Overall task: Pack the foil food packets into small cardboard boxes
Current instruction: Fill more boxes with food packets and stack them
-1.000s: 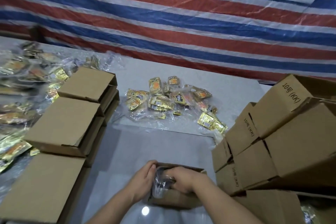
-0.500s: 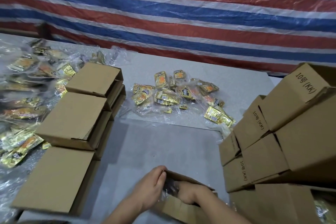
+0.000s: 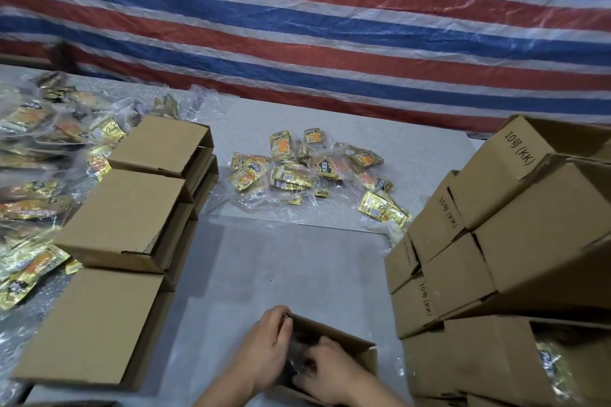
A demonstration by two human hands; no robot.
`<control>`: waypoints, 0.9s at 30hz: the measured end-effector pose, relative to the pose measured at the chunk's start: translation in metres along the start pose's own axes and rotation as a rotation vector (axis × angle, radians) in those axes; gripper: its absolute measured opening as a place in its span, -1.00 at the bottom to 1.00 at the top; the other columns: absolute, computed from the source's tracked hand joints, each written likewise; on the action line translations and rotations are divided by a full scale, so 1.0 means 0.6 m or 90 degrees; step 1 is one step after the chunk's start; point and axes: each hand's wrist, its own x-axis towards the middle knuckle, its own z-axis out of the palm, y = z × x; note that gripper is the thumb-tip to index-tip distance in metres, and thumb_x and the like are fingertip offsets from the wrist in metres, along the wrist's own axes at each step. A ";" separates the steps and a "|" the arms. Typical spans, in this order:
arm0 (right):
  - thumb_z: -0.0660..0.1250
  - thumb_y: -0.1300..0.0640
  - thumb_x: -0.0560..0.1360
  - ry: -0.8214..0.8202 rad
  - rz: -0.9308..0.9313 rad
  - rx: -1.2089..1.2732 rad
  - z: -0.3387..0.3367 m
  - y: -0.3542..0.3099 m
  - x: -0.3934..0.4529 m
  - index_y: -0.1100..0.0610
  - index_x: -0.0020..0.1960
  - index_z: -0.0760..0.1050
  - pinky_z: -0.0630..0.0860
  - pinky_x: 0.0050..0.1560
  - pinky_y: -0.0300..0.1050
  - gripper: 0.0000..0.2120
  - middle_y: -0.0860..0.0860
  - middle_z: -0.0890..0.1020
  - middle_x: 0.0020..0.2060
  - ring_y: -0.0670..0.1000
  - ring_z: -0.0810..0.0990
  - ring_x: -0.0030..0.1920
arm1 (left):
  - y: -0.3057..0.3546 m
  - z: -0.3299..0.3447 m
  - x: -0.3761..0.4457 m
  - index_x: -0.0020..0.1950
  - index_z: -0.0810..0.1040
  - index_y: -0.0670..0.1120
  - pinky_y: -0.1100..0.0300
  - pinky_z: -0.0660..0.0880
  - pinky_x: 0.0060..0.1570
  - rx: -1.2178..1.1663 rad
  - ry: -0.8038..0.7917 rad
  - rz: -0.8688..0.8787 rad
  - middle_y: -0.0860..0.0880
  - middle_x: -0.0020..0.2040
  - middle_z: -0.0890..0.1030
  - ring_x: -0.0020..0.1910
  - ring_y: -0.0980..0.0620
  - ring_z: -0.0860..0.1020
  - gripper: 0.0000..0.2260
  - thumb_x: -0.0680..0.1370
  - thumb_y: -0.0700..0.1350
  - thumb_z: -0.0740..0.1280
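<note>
A small open cardboard box (image 3: 344, 339) sits on the grey table at the near edge. My left hand (image 3: 266, 344) grips the box's left wall, fingers along its outside. My right hand (image 3: 325, 370) is inside the box, fingers curled on a clear-wrapped bundle of foil packets (image 3: 294, 358) that is mostly hidden by both hands. Loose gold and orange foil packets (image 3: 297, 172) lie in clear plastic at the table's middle, well beyond the hands.
Closed flat boxes (image 3: 122, 218) are stacked along the left, with a large heap of bagged packets (image 3: 29, 175) behind them. A tall stack of boxes (image 3: 529, 225) fills the right; one box there shows packets (image 3: 550, 365) inside. A striped tarp (image 3: 297, 43) backs the table.
Both hands stay at the box, and the right hand has sunk deeper into it with the bundle. The head camera has shifted, so the box sits lower in view.
</note>
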 end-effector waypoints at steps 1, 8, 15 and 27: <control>0.29 -0.22 0.49 -0.001 0.013 -0.015 0.001 -0.007 0.004 -0.08 0.32 0.53 0.38 0.37 -0.06 -0.55 0.10 0.51 0.25 0.12 0.45 0.32 | 0.002 0.000 -0.001 0.10 0.38 0.15 0.14 0.38 0.18 -0.002 0.003 0.000 0.08 0.11 0.51 0.11 0.09 0.48 -0.88 0.67 0.04 0.07; 0.34 -0.09 0.54 -0.024 0.057 -0.119 0.018 -0.036 0.028 0.11 0.31 0.50 0.48 0.28 0.00 -0.58 0.12 0.61 0.24 0.17 0.56 0.27 | 0.003 -0.013 -0.009 0.16 0.43 0.09 0.31 0.34 0.12 -0.025 -0.010 0.014 0.10 0.10 0.52 0.09 0.19 0.48 -0.82 0.68 -0.01 0.06; 0.24 0.05 0.62 -0.055 0.090 -0.224 0.039 -0.042 0.040 0.21 0.35 0.49 0.42 0.33 0.07 -0.63 0.20 0.56 0.30 0.20 0.52 0.33 | 0.000 -0.014 -0.018 0.09 0.41 0.16 0.56 0.28 -0.02 -0.007 -0.009 0.027 0.19 0.04 0.50 -0.01 0.46 0.41 -0.86 0.68 0.00 0.08; 0.10 0.32 0.63 0.015 0.094 -0.294 0.037 -0.045 0.050 0.22 0.30 0.52 0.51 0.20 0.08 -0.68 0.19 0.60 0.25 0.21 0.58 0.25 | -0.003 -0.015 -0.025 0.01 0.40 0.12 0.21 0.44 0.03 0.005 0.010 0.015 0.11 -0.04 0.54 -0.06 0.22 0.51 -0.85 0.67 0.04 0.05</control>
